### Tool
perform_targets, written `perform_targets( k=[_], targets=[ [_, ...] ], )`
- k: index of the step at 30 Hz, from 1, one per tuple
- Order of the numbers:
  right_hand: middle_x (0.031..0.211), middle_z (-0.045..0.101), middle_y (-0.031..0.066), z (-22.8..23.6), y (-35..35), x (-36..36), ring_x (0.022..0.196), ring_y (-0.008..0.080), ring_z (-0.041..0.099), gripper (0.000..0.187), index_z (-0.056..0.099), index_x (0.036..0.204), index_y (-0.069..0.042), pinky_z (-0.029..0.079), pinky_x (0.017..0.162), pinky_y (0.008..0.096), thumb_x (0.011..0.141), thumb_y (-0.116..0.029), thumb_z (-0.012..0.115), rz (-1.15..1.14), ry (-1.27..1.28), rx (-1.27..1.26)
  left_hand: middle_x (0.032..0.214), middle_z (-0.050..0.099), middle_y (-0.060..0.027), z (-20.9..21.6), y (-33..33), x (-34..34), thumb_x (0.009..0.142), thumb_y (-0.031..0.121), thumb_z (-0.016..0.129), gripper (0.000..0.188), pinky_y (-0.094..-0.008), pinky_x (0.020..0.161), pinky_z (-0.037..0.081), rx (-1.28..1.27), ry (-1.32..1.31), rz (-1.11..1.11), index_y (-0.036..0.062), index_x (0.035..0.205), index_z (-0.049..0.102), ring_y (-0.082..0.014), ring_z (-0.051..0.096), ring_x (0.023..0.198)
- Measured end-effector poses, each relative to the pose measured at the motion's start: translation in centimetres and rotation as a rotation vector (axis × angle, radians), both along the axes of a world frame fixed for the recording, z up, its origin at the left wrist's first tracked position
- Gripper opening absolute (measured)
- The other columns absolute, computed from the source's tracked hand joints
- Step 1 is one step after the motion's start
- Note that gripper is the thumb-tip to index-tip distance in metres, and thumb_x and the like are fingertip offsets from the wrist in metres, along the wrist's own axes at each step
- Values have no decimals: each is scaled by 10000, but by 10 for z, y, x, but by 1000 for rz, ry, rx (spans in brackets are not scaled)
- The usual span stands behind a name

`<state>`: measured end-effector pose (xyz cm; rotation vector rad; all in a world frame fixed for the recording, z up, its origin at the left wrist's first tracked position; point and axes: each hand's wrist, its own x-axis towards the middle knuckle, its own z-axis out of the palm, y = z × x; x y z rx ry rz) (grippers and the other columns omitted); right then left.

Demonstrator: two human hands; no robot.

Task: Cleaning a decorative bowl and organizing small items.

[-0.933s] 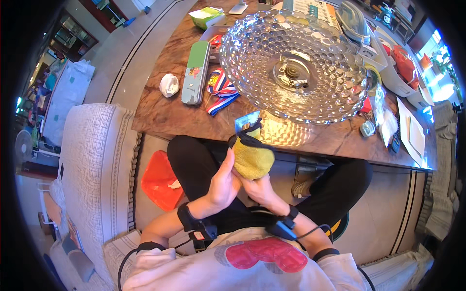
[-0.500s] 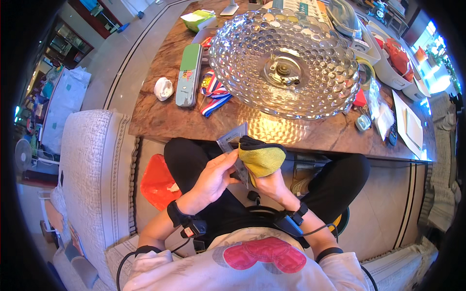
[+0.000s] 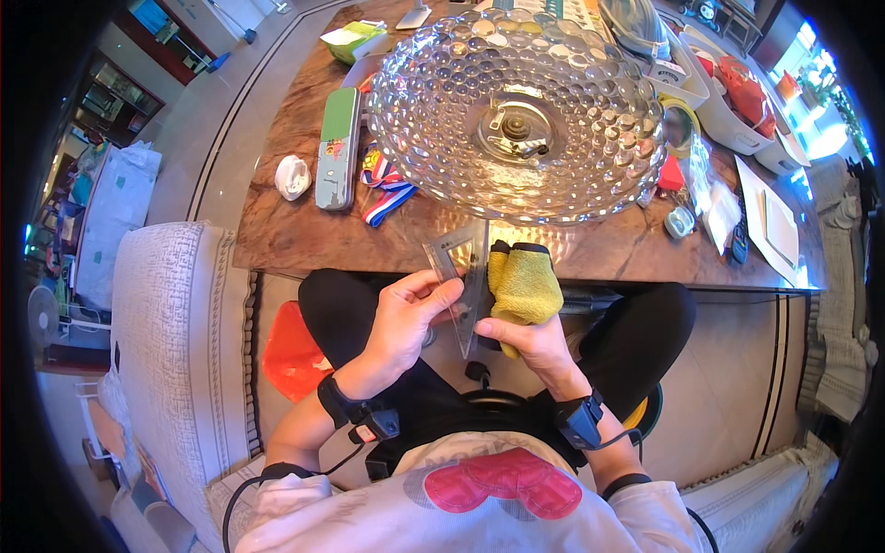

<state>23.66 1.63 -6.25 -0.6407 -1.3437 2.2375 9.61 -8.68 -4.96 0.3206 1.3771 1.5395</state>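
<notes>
A clear plastic set square [image 3: 474, 300] stands tilted above my lap, close to the table's front edge. My left hand [image 3: 402, 323] pinches its left side between thumb and fingers. In my right hand [image 3: 539, 350] is a yellow cloth [image 3: 527, 286] with dark edging, bunched up to the right of the set square. The right thumb reaches across to the set square's lower right edge. The cloth hides most of my right fingers.
A large bumpy glass bowl [image 3: 442, 175] covers much of the marble-patterned table [image 3: 295, 235]. Left of it lie a green-and-grey pencil tin [image 3: 337, 152], a ribboned medal [image 3: 387, 198] and a white case [image 3: 293, 177]. A red bag [image 3: 293, 355] is by my left leg.
The set square has turned and shows more of its face. The cloth has come off its face to the right side, and my right thumb now shows at its edge.
</notes>
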Motion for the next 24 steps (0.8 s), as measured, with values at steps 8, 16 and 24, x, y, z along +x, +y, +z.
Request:
perform_targets(
  k=[8, 16, 24],
  targets=[
    [907, 579, 1, -8, 5, 5, 799, 83, 529, 400, 552, 1026, -26, 449, 684, 237, 673, -32, 739, 3, -14, -54, 814, 603, 4, 0, 5, 1, 823, 168, 619, 212, -208, 652, 467, -7, -71, -8, 42, 992, 604, -77, 560, 689],
    [917, 559, 2, -18, 4, -3, 803, 90, 522, 438, 526, 1051, -24, 437, 700, 231, 652, 17, 703, -75, -17, 120, 828, 604, -72, -10, 8, -6, 871, 143, 540, 122, -258, 684, 503, -74, 146, -128, 33, 921, 529, -147, 613, 767],
    [879, 551, -8, -25, 14, 4, 764, 87, 522, 378, 542, 1004, -38, 437, 675, 230, 669, 14, 712, -217, 38, -120, 1001, 553, -173, -4, 6, -21, 885, 75, 481, 259, -390, 722, 525, 37, 94, 94, 43, 1116, 367, -261, 605, 888]
  ],
)
